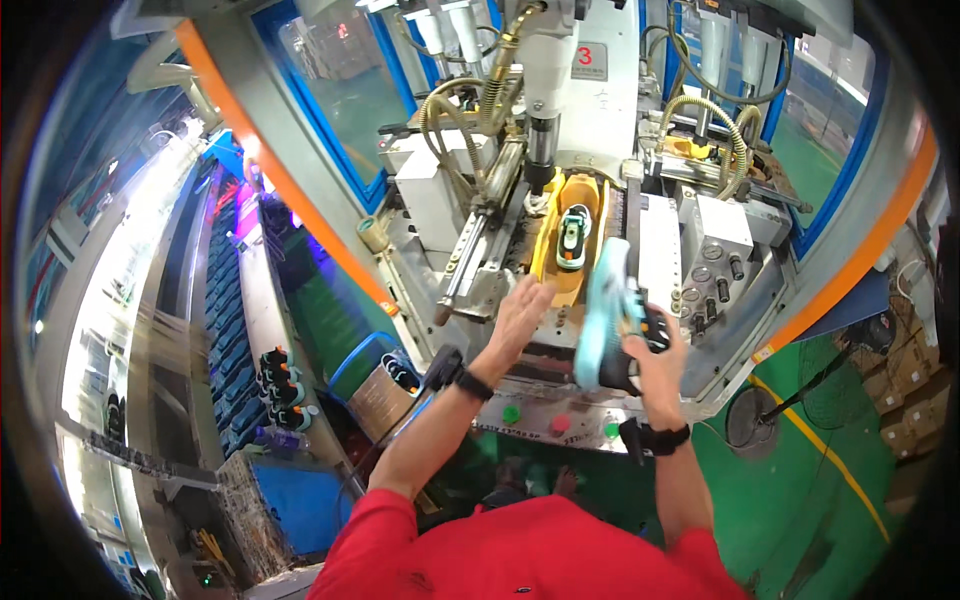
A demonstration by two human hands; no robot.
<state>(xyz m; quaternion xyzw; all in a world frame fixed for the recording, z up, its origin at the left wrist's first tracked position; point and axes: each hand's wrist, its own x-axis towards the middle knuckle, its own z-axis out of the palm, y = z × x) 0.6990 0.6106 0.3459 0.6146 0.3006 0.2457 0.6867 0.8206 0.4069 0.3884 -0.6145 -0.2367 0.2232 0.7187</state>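
A sneaker with a pale teal sole and a dark upper (pixel 597 325) is in my right hand (pixel 660 365), tilted up on edge in front of the machine. My fingers wrap around its dark upper, and its sole is turned to the left. Holding nothing, my left hand (pixel 522 318) stretches its fingers toward the near left edge of a yellow mould (pixel 566 288); whether they touch it I cannot tell. Inside that mould, under the machine's vertical press rod (pixel 541 150), sits a second shoe (pixel 573 238) in black, white and mint.
Metal guide rods (pixel 470 262) flank the mould on the left, a block with black knobs (pixel 718 285) on the right. Green and red buttons (pixel 561 424) line the front panel. At left are a conveyor (pixel 232 330), several shoes (pixel 282 388) and a cardboard box (pixel 374 402). A fan (pixel 752 417) stands right.
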